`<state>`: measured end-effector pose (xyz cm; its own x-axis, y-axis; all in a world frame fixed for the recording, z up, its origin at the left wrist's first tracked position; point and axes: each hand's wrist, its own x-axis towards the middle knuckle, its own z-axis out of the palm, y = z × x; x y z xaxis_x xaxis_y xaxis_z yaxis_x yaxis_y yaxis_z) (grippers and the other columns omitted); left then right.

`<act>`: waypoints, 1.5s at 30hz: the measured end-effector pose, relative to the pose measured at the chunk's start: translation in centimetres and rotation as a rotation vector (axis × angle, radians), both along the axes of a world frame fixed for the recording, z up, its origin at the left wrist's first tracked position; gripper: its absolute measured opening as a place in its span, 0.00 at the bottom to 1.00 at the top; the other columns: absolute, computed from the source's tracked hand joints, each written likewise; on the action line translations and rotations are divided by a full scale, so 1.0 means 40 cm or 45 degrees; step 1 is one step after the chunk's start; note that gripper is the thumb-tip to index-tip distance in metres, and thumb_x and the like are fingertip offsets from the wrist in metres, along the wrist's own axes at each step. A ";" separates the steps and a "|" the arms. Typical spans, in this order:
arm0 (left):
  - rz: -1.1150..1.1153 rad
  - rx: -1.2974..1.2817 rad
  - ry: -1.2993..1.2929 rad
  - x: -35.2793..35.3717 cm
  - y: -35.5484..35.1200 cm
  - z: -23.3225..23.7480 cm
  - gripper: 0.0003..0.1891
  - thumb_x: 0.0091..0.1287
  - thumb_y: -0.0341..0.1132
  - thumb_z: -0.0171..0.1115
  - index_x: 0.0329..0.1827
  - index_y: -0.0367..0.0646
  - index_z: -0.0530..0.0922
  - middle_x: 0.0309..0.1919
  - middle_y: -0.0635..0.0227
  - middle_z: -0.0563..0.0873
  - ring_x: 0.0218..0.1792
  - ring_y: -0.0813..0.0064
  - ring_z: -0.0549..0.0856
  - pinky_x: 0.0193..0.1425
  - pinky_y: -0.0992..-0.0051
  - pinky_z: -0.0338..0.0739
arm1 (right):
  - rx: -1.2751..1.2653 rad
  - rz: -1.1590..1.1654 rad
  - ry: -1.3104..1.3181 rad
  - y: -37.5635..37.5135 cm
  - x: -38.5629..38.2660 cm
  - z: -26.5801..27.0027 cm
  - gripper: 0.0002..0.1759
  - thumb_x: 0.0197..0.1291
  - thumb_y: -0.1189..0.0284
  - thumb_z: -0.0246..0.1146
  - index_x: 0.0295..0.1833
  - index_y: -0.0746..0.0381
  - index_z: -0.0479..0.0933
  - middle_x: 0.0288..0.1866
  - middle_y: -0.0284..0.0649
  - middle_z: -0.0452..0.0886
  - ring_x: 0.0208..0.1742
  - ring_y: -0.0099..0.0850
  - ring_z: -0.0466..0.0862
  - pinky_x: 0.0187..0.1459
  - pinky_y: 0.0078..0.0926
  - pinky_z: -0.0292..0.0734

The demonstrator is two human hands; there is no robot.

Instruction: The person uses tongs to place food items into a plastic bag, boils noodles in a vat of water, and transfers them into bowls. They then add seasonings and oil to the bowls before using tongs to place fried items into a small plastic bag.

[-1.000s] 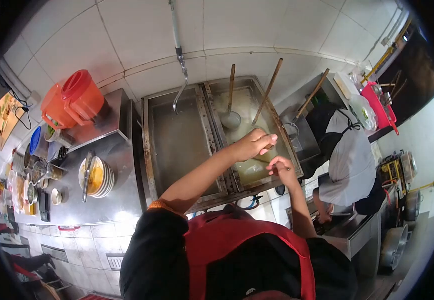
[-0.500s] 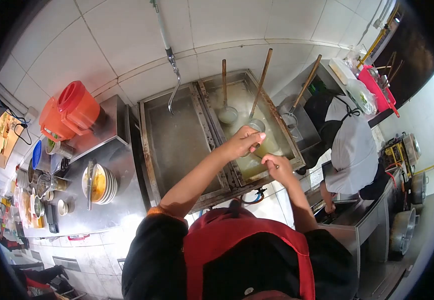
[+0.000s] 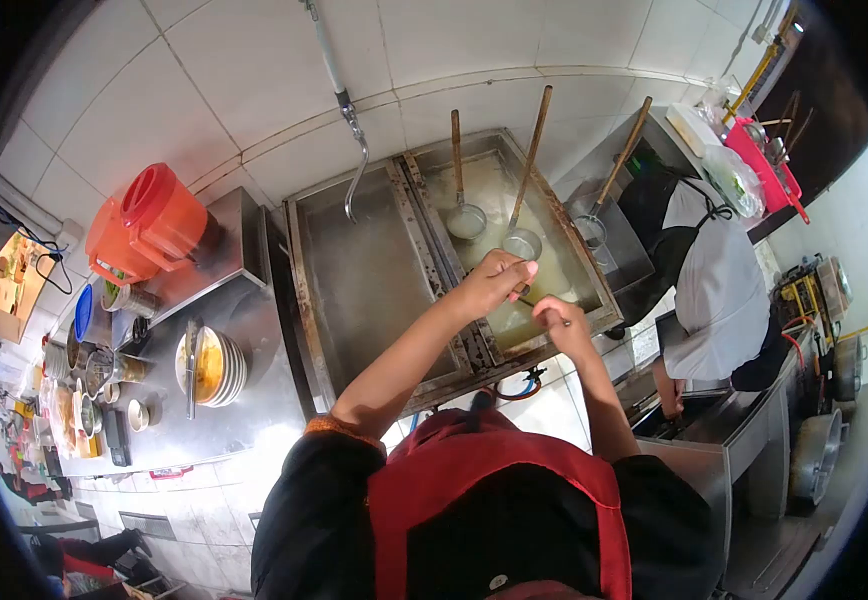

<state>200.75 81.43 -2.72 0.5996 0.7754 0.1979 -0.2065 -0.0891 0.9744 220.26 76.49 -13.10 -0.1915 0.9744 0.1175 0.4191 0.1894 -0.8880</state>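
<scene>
Both my hands are over the right-hand vat (image 3: 594, 300) of cloudy, pale liquid. My left hand (image 3: 494, 283) is closed around one end of a thin dark rod (image 3: 525, 299), just in front of a noodle strainer. Lower and to the right, my right hand (image 3: 562, 324) is closed on the same rod; I cannot tell what its hidden ends carry. Two long wooden-handled noodle strainers, one on the left (image 3: 467, 221) and one in the middle (image 3: 521, 243), rest in the vat with handles leaning on the back rim.
A second vat (image 3: 354, 290) of greyish liquid stands left, under a hanging tap (image 3: 354, 160). On the steel counter (image 3: 254, 400) are stacked bowls (image 3: 224, 365) with tongs. Orange jugs (image 3: 159, 215) stand behind. Another strainer (image 3: 591, 230) leans at right, near a co-worker (image 3: 719, 310).
The whole view has shifted slightly right and down. My left hand keeps its grip, and my right hand has come a little closer to it.
</scene>
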 end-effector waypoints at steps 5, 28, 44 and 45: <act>-0.031 -0.050 -0.067 -0.021 0.040 -0.040 0.21 0.65 0.46 0.53 0.17 0.41 0.70 0.12 0.77 0.68 0.16 0.86 0.67 0.20 0.81 0.61 | -0.211 0.029 0.130 0.004 -0.004 0.042 0.10 0.57 0.78 0.46 0.30 0.63 0.74 0.22 0.36 0.75 0.26 0.24 0.76 0.30 0.23 0.70; 0.735 -0.096 -0.514 -0.001 0.355 0.065 0.23 0.69 0.41 0.35 0.12 0.51 0.55 0.09 0.76 0.56 0.13 0.81 0.55 0.19 0.77 0.48 | 0.011 -0.805 0.581 -0.118 0.315 0.244 0.09 0.64 0.70 0.46 0.39 0.60 0.72 0.28 0.37 0.81 0.26 0.20 0.78 0.29 0.16 0.72; 0.243 0.324 -0.573 0.028 0.156 0.318 0.28 0.67 0.50 0.37 0.09 0.45 0.56 0.08 0.74 0.55 0.12 0.77 0.53 0.20 0.74 0.48 | -0.386 -0.616 0.523 0.174 0.374 -0.083 0.14 0.58 0.68 0.58 0.49 0.60 0.69 0.30 0.33 0.78 0.27 0.23 0.79 0.28 0.21 0.73; 0.200 0.354 -0.594 0.019 0.145 0.313 0.30 0.69 0.52 0.36 0.09 0.46 0.56 0.07 0.74 0.54 0.11 0.77 0.53 0.19 0.74 0.48 | -0.263 -0.711 0.180 0.151 0.373 -0.076 0.14 0.58 0.68 0.58 0.49 0.60 0.69 0.31 0.35 0.78 0.28 0.24 0.79 0.28 0.21 0.73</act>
